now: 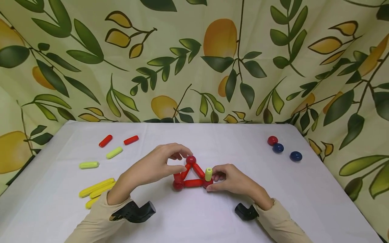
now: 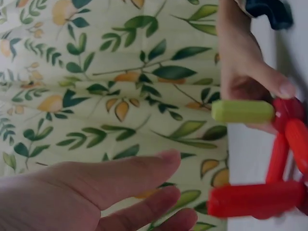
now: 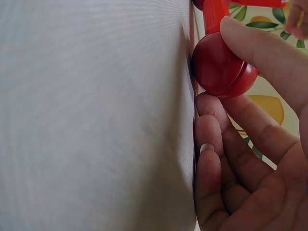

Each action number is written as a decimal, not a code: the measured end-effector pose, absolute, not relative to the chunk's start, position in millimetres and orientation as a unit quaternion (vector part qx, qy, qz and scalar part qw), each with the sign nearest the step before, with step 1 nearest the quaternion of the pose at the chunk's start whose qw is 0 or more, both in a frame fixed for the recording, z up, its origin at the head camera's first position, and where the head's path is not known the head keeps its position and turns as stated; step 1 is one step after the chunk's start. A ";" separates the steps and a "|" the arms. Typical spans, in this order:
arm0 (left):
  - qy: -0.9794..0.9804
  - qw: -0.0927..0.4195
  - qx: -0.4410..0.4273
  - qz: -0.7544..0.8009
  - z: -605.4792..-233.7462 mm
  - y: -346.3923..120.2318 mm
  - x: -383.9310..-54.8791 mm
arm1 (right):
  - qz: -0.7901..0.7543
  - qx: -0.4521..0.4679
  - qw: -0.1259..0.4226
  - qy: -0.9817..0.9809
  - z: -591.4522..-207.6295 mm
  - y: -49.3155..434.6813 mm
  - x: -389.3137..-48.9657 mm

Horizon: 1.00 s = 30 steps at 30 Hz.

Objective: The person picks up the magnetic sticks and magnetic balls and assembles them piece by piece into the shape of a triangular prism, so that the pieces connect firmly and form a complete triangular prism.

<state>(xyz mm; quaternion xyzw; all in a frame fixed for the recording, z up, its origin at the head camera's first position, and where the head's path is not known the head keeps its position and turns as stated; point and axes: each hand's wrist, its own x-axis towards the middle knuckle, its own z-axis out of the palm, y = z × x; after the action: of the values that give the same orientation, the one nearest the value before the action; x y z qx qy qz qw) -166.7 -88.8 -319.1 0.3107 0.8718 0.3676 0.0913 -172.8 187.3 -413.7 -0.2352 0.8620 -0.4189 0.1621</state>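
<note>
On the white table stands a triangle of red rods [image 1: 193,183] joined by red balls. A short yellow-green rod [image 1: 208,174] rises from its right corner ball [image 3: 216,65]. From the left corner ball [image 1: 178,185] a short red rod [image 2: 255,199] points upward. My right hand [image 1: 232,179] pinches the right corner ball between thumb and fingers. Close to the triangle's left side hovers my left hand [image 1: 155,163], its fingers apart and holding nothing. In the left wrist view there is a gap between that hand and the upright red rod.
Short red rods [image 1: 105,141] and yellow-green rods [image 1: 114,153] lie at the back left. Longer yellow rods [image 1: 96,187] lie near my left forearm. A red ball [image 1: 272,140] and two blue balls [image 1: 296,156] sit at the back right. A patterned curtain [image 1: 182,67] hangs behind the table.
</note>
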 end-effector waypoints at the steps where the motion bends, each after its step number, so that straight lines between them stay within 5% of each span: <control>1: 0.873 0.106 0.307 0.364 -321.2 -92.0 -167.2 | -0.419 -0.235 0.163 0.862 -413.9 186.7 -172.9; 7: 0.872 0.152 0.305 0.351 -346.1 -106.2 -169.5 | -0.410 -0.231 0.164 0.867 -413.1 185.2 -172.3; 30: 0.863 0.092 0.334 0.367 -389.5 -103.4 -163.5 | -0.412 -0.226 0.169 0.867 -415.2 187.2 -173.6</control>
<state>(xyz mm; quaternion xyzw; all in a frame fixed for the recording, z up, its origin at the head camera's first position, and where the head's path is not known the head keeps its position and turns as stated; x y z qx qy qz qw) -163.5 -103.4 -389.5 0.3340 0.8632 0.3673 0.0917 -173.6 187.2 -415.2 -0.2257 0.8667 -0.4116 0.1687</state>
